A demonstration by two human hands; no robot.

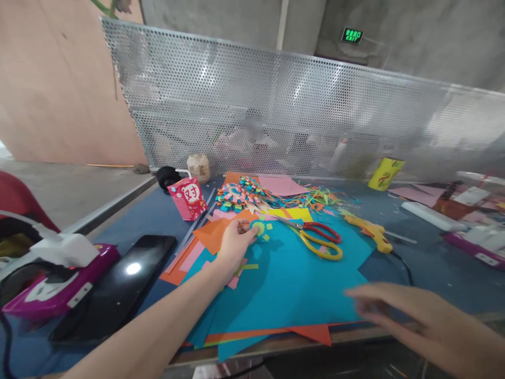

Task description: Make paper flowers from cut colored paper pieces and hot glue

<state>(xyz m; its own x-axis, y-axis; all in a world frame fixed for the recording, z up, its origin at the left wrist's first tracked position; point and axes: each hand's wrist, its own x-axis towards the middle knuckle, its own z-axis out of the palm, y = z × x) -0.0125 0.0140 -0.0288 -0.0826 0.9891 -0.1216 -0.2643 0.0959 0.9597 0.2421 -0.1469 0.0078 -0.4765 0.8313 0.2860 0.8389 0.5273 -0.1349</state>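
Blue tbl (434,258), fringed paper (258,228) in L hand (235,239), R hand (404,302) apart

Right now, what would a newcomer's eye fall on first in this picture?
Probably the bright blue paper in the middle of the table, with red-and-yellow-handled scissors lying on it. Just beyond the left hand, colourful fringed paper draws the eye too.
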